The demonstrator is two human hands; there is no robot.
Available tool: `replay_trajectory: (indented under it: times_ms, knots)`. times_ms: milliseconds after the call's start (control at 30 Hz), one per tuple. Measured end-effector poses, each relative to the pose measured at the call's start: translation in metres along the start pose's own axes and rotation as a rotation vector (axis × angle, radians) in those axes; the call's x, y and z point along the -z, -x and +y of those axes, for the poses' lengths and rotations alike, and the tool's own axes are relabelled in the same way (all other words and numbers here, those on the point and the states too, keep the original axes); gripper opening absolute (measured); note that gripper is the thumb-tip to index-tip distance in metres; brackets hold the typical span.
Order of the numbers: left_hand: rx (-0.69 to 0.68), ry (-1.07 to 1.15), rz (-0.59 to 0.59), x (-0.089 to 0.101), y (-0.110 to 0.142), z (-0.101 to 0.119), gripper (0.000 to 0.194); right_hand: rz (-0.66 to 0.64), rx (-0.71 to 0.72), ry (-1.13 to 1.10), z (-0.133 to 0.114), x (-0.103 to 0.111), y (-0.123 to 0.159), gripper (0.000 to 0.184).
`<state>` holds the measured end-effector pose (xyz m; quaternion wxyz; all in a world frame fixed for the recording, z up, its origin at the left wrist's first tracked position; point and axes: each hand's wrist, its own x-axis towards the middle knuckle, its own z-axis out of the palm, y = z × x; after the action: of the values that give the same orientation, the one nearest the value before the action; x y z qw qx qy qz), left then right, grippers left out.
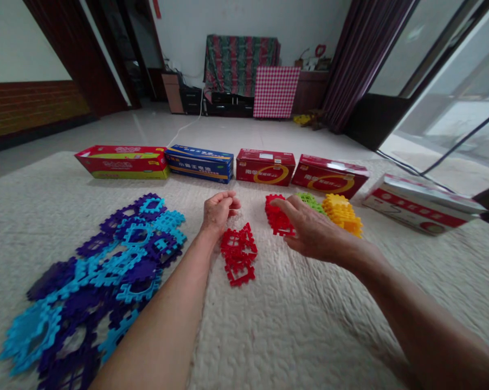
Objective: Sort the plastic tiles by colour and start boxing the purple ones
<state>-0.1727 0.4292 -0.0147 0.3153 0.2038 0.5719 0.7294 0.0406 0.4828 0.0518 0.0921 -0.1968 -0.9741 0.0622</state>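
My left hand (220,210) hovers or rests on the pale quilted cover, its fingers loosely curled and apart, with nothing visible in them. Just below it lies a loose heap of red interlocking plastic building pieces (239,254), some with window-like cutouts. Farther right, my right hand (309,225) reaches over a neater red stack of building pieces (277,216). Its index finger lies on the top and the thumb is by the near edge, gripping the stack. Partly behind that hand are green pieces (310,202) and a yellow stack (342,212).
Purple pieces (51,277) and light blue pieces (33,330) are heaped at left. Along the back stand a red-and-yellow box (124,162), a blue box (199,164), two dark red boxes (264,167) (329,174) and a white-and-red box (423,203).
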Motion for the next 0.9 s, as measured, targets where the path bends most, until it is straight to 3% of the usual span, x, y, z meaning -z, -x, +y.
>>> replay_trajectory:
  times_ms: [267,667,767,900]
  knots:
    - [-0.004,-0.001,0.003,0.0,-0.001,-0.001,0.025,0.043,0.021,0.143,0.013,-0.021,-0.008,0.06]
    - [-0.003,0.002,0.001,0.0,0.0,-0.001,0.025,0.12,0.043,0.257,0.018,-0.024,-0.008,0.057]
    - [0.005,0.019,-0.005,0.001,-0.001,-0.001,0.026,0.137,0.072,0.214,0.011,-0.021,-0.008,0.055]
    - [0.013,0.059,-0.001,0.002,-0.001,0.0,0.025,0.064,0.192,0.009,-0.009,-0.015,-0.008,0.034]
